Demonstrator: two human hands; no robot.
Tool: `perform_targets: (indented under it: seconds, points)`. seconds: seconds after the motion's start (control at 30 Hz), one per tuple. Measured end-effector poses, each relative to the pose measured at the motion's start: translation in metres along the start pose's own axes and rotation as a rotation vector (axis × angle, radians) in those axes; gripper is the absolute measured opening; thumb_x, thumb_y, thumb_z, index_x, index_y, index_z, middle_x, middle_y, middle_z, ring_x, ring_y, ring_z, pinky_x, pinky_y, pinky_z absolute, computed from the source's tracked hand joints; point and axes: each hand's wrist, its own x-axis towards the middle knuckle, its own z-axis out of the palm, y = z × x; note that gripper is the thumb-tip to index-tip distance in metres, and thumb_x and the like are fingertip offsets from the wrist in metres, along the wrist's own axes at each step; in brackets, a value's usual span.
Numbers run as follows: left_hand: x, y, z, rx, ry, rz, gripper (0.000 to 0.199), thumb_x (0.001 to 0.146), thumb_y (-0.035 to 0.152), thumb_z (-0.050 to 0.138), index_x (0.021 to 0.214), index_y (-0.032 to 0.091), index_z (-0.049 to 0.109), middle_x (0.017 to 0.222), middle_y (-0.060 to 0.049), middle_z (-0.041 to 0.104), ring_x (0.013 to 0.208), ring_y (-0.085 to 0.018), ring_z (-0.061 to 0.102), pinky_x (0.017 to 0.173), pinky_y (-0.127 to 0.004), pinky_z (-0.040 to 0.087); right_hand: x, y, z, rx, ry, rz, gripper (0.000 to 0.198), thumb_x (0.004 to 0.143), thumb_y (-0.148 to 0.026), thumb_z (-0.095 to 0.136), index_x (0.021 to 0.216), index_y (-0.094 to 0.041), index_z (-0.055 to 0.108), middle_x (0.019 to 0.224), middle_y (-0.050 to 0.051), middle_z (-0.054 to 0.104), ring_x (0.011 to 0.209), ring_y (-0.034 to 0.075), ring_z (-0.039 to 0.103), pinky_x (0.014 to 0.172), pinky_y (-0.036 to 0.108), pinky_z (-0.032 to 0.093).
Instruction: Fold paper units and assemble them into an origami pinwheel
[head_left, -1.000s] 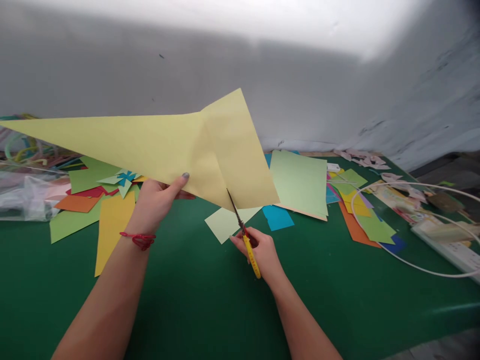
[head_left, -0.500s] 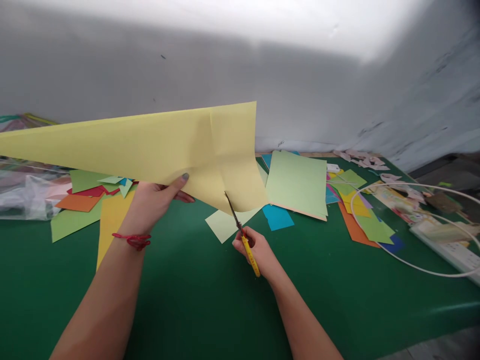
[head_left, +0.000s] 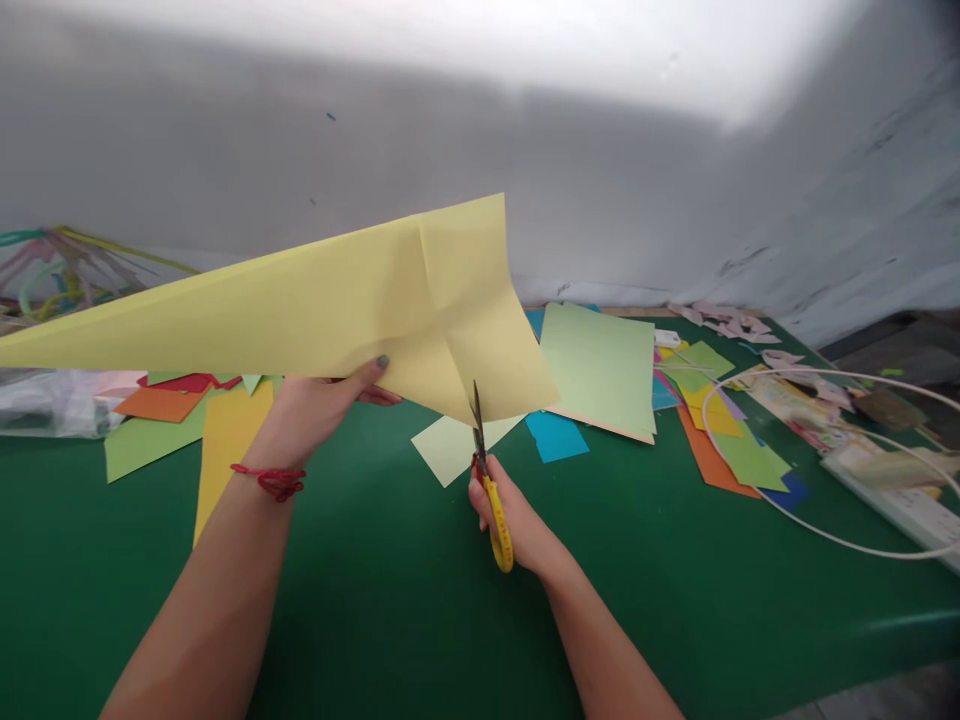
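A large sheet of yellow paper [head_left: 315,300], creased near its right end, is held up over the table. My left hand [head_left: 337,400] pinches its lower edge, thumb on the near face and fingers behind. Scissors [head_left: 496,520] with yellow handles are gripped in my right hand [head_left: 517,515], the blades pointing up. The blades meet the sheet's lower edge right of the crease; whether they have cut into it I cannot tell. Behind the scissors a pale green piece of paper [head_left: 439,455] lies on the table.
The green tabletop [head_left: 397,600] runs up to a grey wall. A stack of light green sheets [head_left: 600,370] and a blue piece [head_left: 556,438] lie right of centre. Coloured scraps [head_left: 720,420] and a white cable [head_left: 810,535] are further right. Orange paper [head_left: 232,430] lies at left.
The yellow sheet's left end has dropped and its right end has tilted up. The scissors have turned more upright and shifted slightly right. My left hand has moved a little right.
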Motion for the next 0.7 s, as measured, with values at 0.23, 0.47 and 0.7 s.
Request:
perform_targets:
  seconds: [0.23, 0.47, 0.7]
  points:
    - [-0.0032, 0.0075, -0.0001, 0.006, -0.001, -0.01, 0.029, 0.071, 0.052, 0.058, 0.065, 0.025, 0.069, 0.064, -0.001, 0.071, 0.076, -0.023, 0.067, 0.076, -0.029, 0.052, -0.0006, -0.007, 0.0006, -0.021, -0.006, -0.041, 0.033, 0.085, -0.053, 0.042, 0.087, -0.02, 0.045, 0.074, -0.002, 0.042, 0.063, 0.011, 0.042, 0.054, 0.023, 0.039]
    - [-0.0019, 0.0035, 0.0011, -0.056, -0.001, 0.015, 0.029, 0.071, 0.051, 0.059, 0.068, 0.024, 0.068, 0.066, -0.003, 0.071, 0.078, -0.023, 0.067, 0.078, -0.029, 0.051, 0.0016, -0.0041, 0.0005, -0.055, 0.068, -0.084, 0.035, 0.083, -0.053, 0.043, 0.075, -0.019, 0.044, 0.066, -0.003, 0.042, 0.053, 0.008, 0.038, 0.047, 0.021, 0.033]
    - [-0.001, 0.0007, -0.0006, 0.049, -0.041, 0.017, 0.033, 0.072, 0.054, 0.055, 0.062, 0.026, 0.068, 0.067, -0.002, 0.072, 0.081, -0.023, 0.066, 0.079, -0.029, 0.051, 0.0014, -0.0069, -0.001, -0.085, 0.089, -0.11, 0.036, 0.082, -0.053, 0.044, 0.074, -0.018, 0.046, 0.064, -0.002, 0.041, 0.052, 0.008, 0.037, 0.044, 0.02, 0.031]
